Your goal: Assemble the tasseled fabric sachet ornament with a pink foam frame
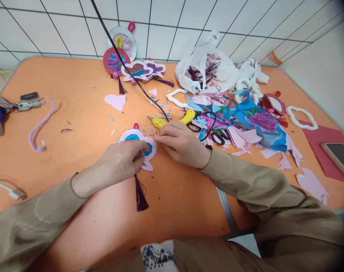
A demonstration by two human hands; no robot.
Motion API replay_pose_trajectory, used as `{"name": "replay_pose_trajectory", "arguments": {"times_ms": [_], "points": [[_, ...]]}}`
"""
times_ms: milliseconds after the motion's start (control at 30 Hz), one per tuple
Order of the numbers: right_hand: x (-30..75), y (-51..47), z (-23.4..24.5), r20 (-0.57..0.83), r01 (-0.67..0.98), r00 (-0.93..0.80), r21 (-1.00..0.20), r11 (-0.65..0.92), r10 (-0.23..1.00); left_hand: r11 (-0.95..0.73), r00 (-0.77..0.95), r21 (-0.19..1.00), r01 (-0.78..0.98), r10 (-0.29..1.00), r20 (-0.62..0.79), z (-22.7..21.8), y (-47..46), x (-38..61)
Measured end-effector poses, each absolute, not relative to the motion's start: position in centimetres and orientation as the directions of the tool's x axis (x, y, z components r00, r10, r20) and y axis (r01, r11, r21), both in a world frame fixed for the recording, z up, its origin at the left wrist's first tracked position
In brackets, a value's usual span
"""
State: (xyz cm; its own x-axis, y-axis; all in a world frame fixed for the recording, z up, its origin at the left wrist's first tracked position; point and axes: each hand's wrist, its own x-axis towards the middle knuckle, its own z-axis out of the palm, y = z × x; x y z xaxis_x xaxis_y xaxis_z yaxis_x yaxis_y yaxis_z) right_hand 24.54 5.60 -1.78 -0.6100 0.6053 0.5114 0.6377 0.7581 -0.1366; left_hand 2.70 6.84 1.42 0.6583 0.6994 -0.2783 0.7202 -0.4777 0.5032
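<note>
A cloud-edged paper pendant (152, 148) in pale pink and blue, with a pink loop on top and a dark purple tassel (141, 196), lies flat on the orange table. My left hand (118, 160) rests over its middle, fingers curled down onto it, hiding part of the centre. From the right, my right hand (183, 143) brings its closed fingertips to the pendant's edge; whatever they pinch is too small to make out. Just behind that hand lies a yellow glue gun (159, 122), partly covered by it, its black cord (126, 68) running up and left.
Finished pendants (138, 70) lean by the tiled wall. A white plastic bag (205, 68) holds dark tassels. Scissors (218, 136), floral fabric (262, 121) and pink scraps crowd the right. Keys (27, 104) and a lilac pipe cleaner (41, 124) lie left; a phone (340, 156) sits far right.
</note>
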Motion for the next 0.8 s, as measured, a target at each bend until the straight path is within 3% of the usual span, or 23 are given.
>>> {"name": "replay_pose_trajectory", "arguments": {"times_ms": [133, 267, 400, 500, 567, 667, 800], "points": [[24.5, 5.5, -1.6, 0.569, 0.653, -0.573, -0.117, 0.748, 0.590, -0.413, 0.622, 0.511, 0.754, 0.698, -0.355, 2.6, 6.7, 3.0], [24.3, 5.2, -1.7, 0.585, 0.635, -0.552, -0.167, 0.754, 0.594, -0.370, 0.570, 0.511, 0.776, 0.759, -0.314, 3.7, 6.7, 2.8], [23.8, 4.6, -1.9, 0.496, 0.679, -0.548, -0.207, 0.704, 0.674, -0.538, 0.615, 0.408, 0.738, 0.785, -0.078, 3.4, 7.8, 2.5], [23.5, 4.3, -2.1, 0.408, 0.735, -0.520, -0.233, 0.636, 0.750, -0.749, 0.750, 0.294, 0.593, 0.647, 0.136, 1.9, 9.2, 2.5], [23.4, 4.3, -2.1, 0.372, 0.753, -0.516, -0.234, 0.615, 0.772, -0.814, 0.813, 0.246, 0.525, 0.566, 0.139, 1.0, 9.9, 2.6], [23.4, 4.3, -2.2, 0.355, 0.734, -0.534, -0.256, 0.629, 0.768, -0.807, 0.807, 0.184, 0.561, 0.583, 0.097, 0.5, 10.5, 2.6], [23.2, 4.3, -2.1, 0.367, 0.684, -0.515, -0.368, 0.629, 0.775, -0.727, 0.755, 0.256, 0.638, 0.656, -0.020, 1.3, 10.7, 2.4]]}}
